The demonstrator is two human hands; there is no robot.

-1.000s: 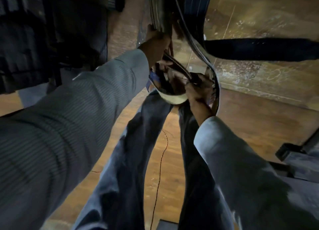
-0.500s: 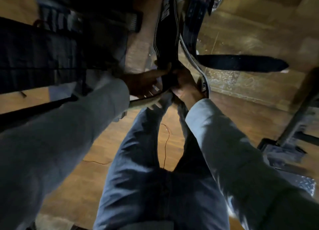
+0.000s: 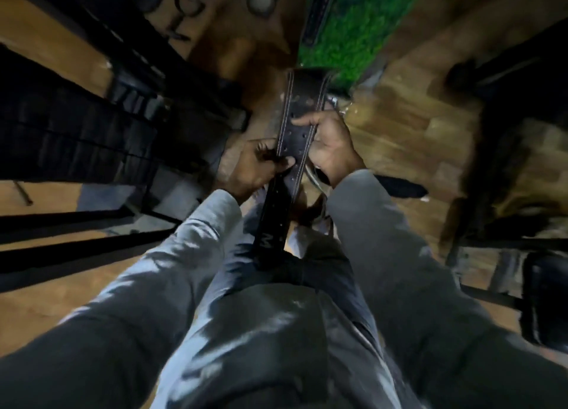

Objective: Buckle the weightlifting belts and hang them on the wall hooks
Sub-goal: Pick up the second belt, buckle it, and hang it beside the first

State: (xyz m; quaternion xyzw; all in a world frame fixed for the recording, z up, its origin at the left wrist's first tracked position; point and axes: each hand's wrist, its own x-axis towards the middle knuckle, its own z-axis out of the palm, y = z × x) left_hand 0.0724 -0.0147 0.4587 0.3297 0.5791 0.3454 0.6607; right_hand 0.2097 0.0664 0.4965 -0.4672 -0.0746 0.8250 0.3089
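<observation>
A black leather weightlifting belt [image 3: 299,123] with white stitching and rows of punched holes hangs lengthways in front of me. Its loose end [image 3: 269,242], marked with a pale letter, dangles over my legs. My left hand [image 3: 256,169] pinches the belt's left edge, thumb on its face. My right hand [image 3: 327,144] grips the right edge slightly higher, fingers laid across the holes. A metal buckle part [image 3: 333,103] glints just beyond my right hand. A second dark belt [image 3: 319,9] hangs higher up the wall. No hook is visible.
Black metal gym rack bars [image 3: 123,55] run along the left. A green turf panel [image 3: 362,30] is on the wall at top. Dark equipment [image 3: 522,101] stands at right, with a padded piece [image 3: 544,298] lower right. A dark strap [image 3: 399,186] lies on the wooden floor.
The view has tilted up toward the wall. Both hands have shifted from the bunched belt loop to gripping the flat holed strap on either edge, which now hangs straight over my legs.
</observation>
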